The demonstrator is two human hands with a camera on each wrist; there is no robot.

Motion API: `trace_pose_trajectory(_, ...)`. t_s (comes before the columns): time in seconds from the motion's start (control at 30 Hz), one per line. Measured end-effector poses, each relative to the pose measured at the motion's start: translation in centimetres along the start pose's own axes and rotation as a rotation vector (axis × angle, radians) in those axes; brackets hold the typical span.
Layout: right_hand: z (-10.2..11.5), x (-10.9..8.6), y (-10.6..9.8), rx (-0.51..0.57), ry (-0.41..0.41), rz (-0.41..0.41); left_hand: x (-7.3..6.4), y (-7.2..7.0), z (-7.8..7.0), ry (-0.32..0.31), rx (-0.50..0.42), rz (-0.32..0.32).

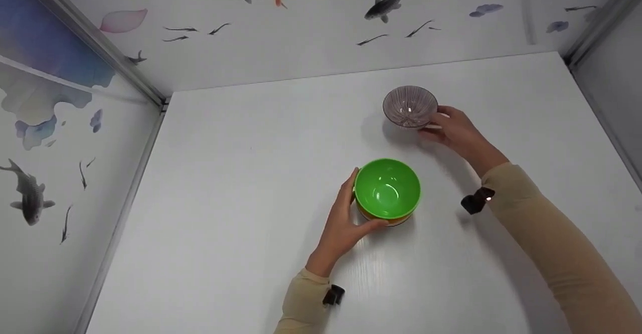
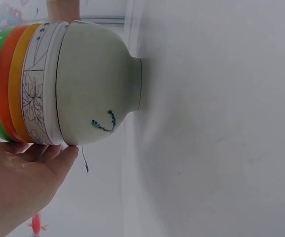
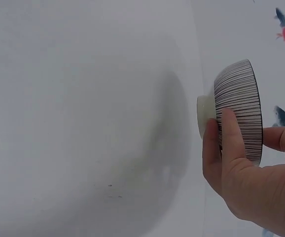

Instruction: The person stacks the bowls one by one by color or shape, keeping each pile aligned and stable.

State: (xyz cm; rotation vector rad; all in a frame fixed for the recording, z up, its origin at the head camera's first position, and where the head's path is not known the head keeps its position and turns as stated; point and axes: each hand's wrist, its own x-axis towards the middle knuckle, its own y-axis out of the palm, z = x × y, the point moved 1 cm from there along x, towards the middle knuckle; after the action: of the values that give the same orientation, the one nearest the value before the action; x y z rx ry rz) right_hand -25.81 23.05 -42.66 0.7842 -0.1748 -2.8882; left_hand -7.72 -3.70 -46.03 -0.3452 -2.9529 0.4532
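Observation:
My left hand [image 1: 342,226] grips the side of a stack of nested bowls, its thumb and fingers spread round the upper rims. On top is a green bowl [image 1: 387,186]. Below it, the left wrist view shows orange and yellow rims, a patterned white bowl [image 2: 35,84] and a pale grey-green bowl [image 2: 90,79] at the bottom, its foot at the table surface. Farther back and to the right, my right hand [image 1: 454,128] holds a striped bowl [image 1: 409,104] by its side and foot. That bowl is upright above the table, apart from the stack; its shadow falls below it.
The white table [image 1: 241,183] extends to both sides of the bowls. A back wall [image 1: 321,28] printed with fish and petals borders it, and a similar printed panel [image 1: 55,163] stands at the left. Another panel [image 1: 612,73] rises along the right edge.

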Motion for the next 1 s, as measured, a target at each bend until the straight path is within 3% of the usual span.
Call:
trace_pose_trajectory(0.6, 1.6, -4.9, 1.0, -0.101, -0.077, 0.101, 0.4, -0.7, -0.5, 0.018, -0.016, 0.005)
trace_pose_trajectory(0.8, 1.8, -6.7, 1.5, -0.182, -0.110, 0.139, 1.2, -1.5, -1.2, 0.055, -0.014, -0.023)
trace_pose_trajectory(1.0, 1.9, -8.5, 2.1, -0.250, -0.142, 0.193, 2.3, -2.5, -2.6, 0.093, 0.044, -0.075)
